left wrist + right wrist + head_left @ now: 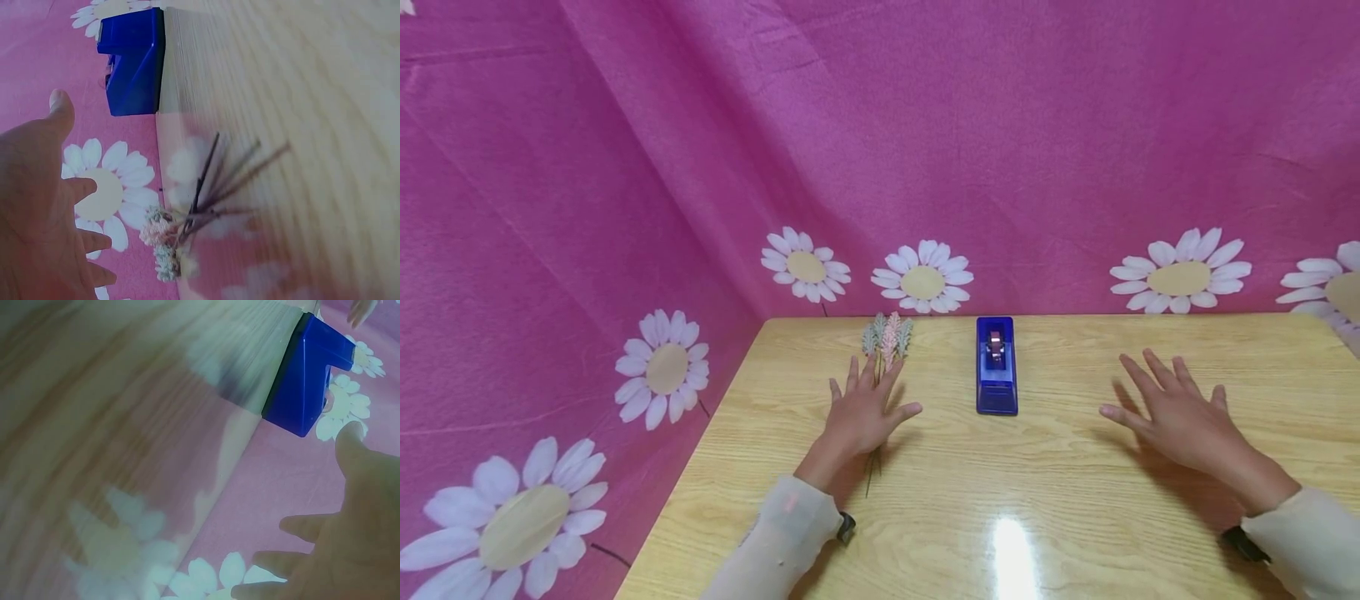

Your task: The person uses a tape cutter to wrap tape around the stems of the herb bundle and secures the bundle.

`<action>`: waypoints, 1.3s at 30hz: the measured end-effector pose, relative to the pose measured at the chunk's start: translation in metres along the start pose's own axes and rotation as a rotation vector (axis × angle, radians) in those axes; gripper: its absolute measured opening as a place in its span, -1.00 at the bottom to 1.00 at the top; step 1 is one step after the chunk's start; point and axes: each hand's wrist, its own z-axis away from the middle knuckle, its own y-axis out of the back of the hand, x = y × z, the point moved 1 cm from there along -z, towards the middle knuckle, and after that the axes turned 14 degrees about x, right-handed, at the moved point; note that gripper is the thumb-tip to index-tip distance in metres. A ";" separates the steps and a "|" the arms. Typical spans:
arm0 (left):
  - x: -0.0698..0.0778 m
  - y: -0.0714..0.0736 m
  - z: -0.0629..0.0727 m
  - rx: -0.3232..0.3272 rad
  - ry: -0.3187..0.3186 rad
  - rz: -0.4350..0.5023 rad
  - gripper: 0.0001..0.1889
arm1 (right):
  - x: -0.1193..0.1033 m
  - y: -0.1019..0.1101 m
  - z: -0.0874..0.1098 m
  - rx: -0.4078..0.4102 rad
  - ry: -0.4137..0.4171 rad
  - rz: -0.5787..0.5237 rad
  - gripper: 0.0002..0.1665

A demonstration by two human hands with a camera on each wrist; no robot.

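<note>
A blue tape dispenser (997, 392) stands near the table's back edge, a small reddish roll in its well. Left of it lie several artificial flower sprigs (891, 335), pink and grey-green, with thin dark stems (201, 181). Above the sprigs my left hand (859, 417) is spread palm down, its fingers straight and holding nothing; it hides the middle of the stems in the head view. My right hand (1187, 421) is spread over the table to the right of the dispenser, also holding nothing.
The wooden table (1075, 500) meets a pink cloth (1000, 150) with large daisies at its back and left sides. A dark band (846, 528) shows at the left sleeve's cuff, another (1245, 543) at the right. Light glares off the tabletop near the front.
</note>
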 end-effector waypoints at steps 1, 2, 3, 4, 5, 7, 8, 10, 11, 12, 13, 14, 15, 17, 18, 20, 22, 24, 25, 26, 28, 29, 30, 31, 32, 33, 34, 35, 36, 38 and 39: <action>0.002 0.000 0.000 0.000 -0.001 -0.001 -0.14 | -0.001 0.000 0.000 -0.002 0.001 -0.003 0.13; 0.003 0.000 -0.001 -0.001 0.001 0.006 -0.15 | -0.003 0.000 -0.001 -0.002 0.001 -0.006 0.14; 0.005 0.000 -0.001 -0.001 0.000 0.009 -0.15 | -0.004 -0.001 -0.001 -0.002 0.002 -0.007 0.14; 0.007 0.000 -0.002 -0.003 0.001 0.011 -0.15 | -0.005 -0.001 -0.002 0.000 0.006 -0.011 0.14; 0.008 -0.001 -0.002 -0.006 -0.001 0.008 -0.15 | -0.006 -0.001 -0.002 0.000 0.007 -0.012 0.14; 0.012 -0.001 -0.003 -0.009 -0.004 0.008 -0.15 | -0.008 -0.002 -0.003 0.002 0.011 -0.012 0.14; 0.013 -0.001 -0.004 -0.010 -0.005 0.010 -0.14 | -0.010 -0.002 -0.003 0.003 0.014 -0.015 0.13; 0.016 -0.001 -0.005 -0.014 -0.006 0.009 -0.14 | -0.012 -0.003 -0.004 0.005 0.023 -0.022 0.12; 0.017 -0.001 -0.006 -0.018 -0.004 0.010 -0.14 | -0.013 -0.004 -0.005 0.005 0.024 -0.023 0.12; 0.019 -0.001 -0.006 -0.021 -0.001 0.014 -0.14 | -0.014 -0.004 -0.005 0.008 0.027 -0.025 0.11; 0.020 -0.001 -0.007 -0.024 0.001 0.020 -0.15 | -0.015 -0.004 -0.005 0.011 0.031 -0.028 0.11; 0.020 -0.002 -0.007 -0.027 0.002 0.020 -0.15 | -0.016 -0.004 -0.005 0.011 0.033 -0.030 0.11; 0.021 -0.002 -0.008 -0.030 0.001 0.020 -0.15 | -0.018 -0.004 -0.005 0.011 0.035 -0.030 0.11; 0.022 -0.003 -0.009 -0.031 -0.004 0.020 -0.15 | -0.020 -0.004 -0.006 0.009 0.036 -0.031 0.10; 0.023 -0.004 -0.010 -0.029 -0.009 0.017 -0.16 | -0.021 -0.004 -0.006 0.006 0.037 -0.032 0.10; 0.024 -0.005 -0.011 -0.028 -0.015 0.011 -0.17 | -0.024 -0.005 -0.007 -0.001 0.039 -0.035 0.10; 0.024 -0.007 -0.012 -0.026 -0.021 0.017 -0.17 | -0.026 -0.005 -0.008 -0.004 0.039 -0.039 0.10; 0.025 -0.010 -0.013 -0.026 -0.023 0.021 -0.18 | -0.029 -0.006 -0.009 -0.004 0.040 -0.044 0.10; 0.025 -0.011 -0.014 -0.026 -0.023 0.027 -0.19 | -0.030 -0.007 -0.009 -0.004 0.039 -0.048 0.10; 0.026 -0.013 -0.015 -0.026 -0.025 0.029 -0.19 | -0.031 -0.007 -0.010 -0.002 0.040 -0.051 0.10; 0.027 -0.015 -0.017 -0.027 -0.022 0.039 -0.20 | -0.033 -0.009 -0.011 -0.001 0.040 -0.062 0.09; 0.028 -0.016 -0.018 -0.027 -0.020 0.043 -0.20 | -0.034 -0.010 -0.012 0.000 0.039 -0.066 0.09; 0.029 -0.017 -0.019 -0.029 -0.017 0.050 -0.20 | -0.035 -0.011 -0.012 0.001 0.040 -0.069 0.09; 0.031 -0.018 -0.020 -0.029 -0.016 0.056 -0.20 | -0.035 -0.012 -0.013 0.002 0.041 -0.073 0.09; 0.032 -0.019 -0.021 -0.029 -0.015 0.058 -0.20 | -0.036 -0.013 -0.014 0.004 0.043 -0.076 0.09; 0.033 -0.020 -0.022 -0.029 -0.016 0.060 -0.21 | -0.037 -0.014 -0.014 0.005 0.044 -0.081 0.08; 0.034 -0.021 -0.023 -0.026 -0.018 0.064 -0.21 | -0.038 -0.014 -0.015 0.011 0.049 -0.086 0.08; 0.035 -0.022 -0.025 -0.023 -0.021 0.067 -0.21 | -0.040 -0.015 -0.016 0.017 0.055 -0.090 0.07; 0.036 -0.023 -0.026 -0.020 -0.025 0.070 -0.21 | -0.041 -0.015 -0.017 0.024 0.062 -0.095 0.07; 0.039 -0.025 -0.029 -0.015 -0.032 0.078 -0.22 | -0.043 -0.016 -0.019 0.036 0.081 -0.104 0.06; 0.041 -0.026 -0.030 -0.014 -0.038 0.086 -0.22 | -0.045 -0.017 -0.020 0.042 0.090 -0.107 0.06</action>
